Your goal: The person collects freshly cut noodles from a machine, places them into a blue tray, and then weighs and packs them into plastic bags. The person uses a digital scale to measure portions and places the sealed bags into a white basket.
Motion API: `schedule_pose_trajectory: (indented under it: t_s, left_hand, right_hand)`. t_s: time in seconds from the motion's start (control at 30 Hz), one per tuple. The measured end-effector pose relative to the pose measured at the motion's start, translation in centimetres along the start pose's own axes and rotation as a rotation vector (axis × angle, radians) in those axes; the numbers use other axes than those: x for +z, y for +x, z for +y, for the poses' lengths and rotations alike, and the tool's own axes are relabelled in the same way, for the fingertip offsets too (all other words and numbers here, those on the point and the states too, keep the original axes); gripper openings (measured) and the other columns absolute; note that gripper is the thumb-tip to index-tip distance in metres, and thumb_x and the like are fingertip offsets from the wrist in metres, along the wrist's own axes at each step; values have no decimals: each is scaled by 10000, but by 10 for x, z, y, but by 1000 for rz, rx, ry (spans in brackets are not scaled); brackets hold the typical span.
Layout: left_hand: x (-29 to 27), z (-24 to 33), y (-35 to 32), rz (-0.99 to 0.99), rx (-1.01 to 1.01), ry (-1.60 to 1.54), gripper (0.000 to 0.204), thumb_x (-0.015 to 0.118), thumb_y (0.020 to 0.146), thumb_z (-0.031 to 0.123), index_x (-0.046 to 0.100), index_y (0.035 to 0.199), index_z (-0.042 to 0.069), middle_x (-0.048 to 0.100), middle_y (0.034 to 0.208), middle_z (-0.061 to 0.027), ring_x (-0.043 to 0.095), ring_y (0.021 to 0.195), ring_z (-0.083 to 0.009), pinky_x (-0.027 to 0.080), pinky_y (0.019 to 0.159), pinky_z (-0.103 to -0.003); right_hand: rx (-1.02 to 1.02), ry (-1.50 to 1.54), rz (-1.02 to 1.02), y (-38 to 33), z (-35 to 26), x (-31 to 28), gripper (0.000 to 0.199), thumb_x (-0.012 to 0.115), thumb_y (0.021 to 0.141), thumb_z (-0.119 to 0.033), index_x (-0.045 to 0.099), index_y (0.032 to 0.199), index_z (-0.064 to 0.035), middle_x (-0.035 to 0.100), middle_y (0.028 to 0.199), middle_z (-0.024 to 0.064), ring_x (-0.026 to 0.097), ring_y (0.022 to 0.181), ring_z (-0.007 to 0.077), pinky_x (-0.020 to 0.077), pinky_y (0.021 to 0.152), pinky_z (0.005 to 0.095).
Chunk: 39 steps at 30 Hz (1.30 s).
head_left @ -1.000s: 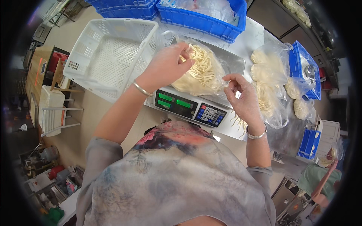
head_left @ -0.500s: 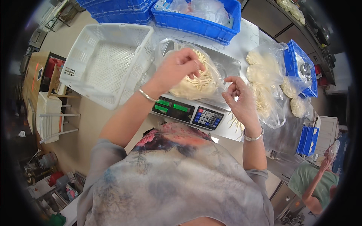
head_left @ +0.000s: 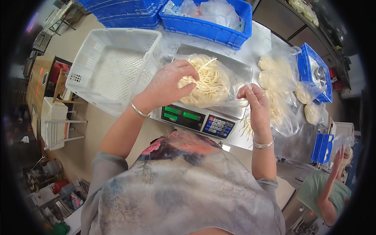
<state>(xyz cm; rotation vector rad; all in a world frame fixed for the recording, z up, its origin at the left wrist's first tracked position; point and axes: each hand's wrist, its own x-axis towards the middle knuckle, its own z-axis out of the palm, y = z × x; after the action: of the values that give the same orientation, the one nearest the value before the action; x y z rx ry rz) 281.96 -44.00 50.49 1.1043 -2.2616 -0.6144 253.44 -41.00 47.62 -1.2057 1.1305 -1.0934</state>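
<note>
On the scale pan [head_left: 239,70], my left hand [head_left: 168,84] pinches noodles [head_left: 205,80] into the bag [head_left: 231,92]; right hand [head_left: 254,102] grips its rim. Next, I'd judge, trim to weight.

The clear plastic bag [head_left: 211,84] of pale noodles sits on the scale's metal tray, pinched at its edges by the left hand [head_left: 168,84] and right hand [head_left: 254,103]. Right below it the scale's front has two green screens [head_left: 184,114] and a blue-and-white keypad [head_left: 218,126]. Off to the right there's a bigger clear bag [head_left: 278,74] stuffed with noodle bundles, and more clear wrapped packs [head_left: 219,9] in the blue crate up top.
</note>
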Motion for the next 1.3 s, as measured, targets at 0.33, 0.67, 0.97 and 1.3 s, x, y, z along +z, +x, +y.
schedule_pose_trajectory:
  t_s: [0.33, 0.67, 0.97, 1.3]
  left_hand:
    - [-21, -19, 3, 95, -585, -791, 172, 575, 937, 177, 574, 991, 13, 526, 805, -1, 499, 763, -120, 426, 813, -305]
    - [-59, 13, -13, 336, -496, -1303, 343, 460, 995, 207, 551, 1176, -70, 343, 645, 61, 317, 584, -45, 361, 658, -235]
    - [-66, 26, -23, 285, -221, -1245, 487, 437, 987, 237, 436, 1345, -92, 310, 644, 80, 288, 589, -35, 276, 584, -206]
    - [-39, 36, 42, -101, -274, -1029, 536, 394, 1043, 387, 461, 1399, -8, 572, 978, -19, 545, 951, -116, 437, 936, -284]
  right_hand:
    - [90, 540, -9, 23, -31, 21, 197, 480, 998, -200, 552, 879, -60, 514, 734, 6, 504, 710, 122, 435, 784, 297]
    - [44, 475, 5, 23, -64, 24, 245, 464, 1004, -227, 521, 826, -68, 276, 566, -74, 250, 499, 58, 236, 497, 233]
    - [-115, 347, -71, 19, -80, 17, 232, 479, 998, -223, 534, 841, -63, 329, 558, -58, 267, 511, 51, 218, 501, 223]
    - [-18, 188, -471, 64, -92, 59, 277, 524, 989, -302, 594, 946, -37, 658, 862, 45, 598, 782, 119, 460, 716, 246]
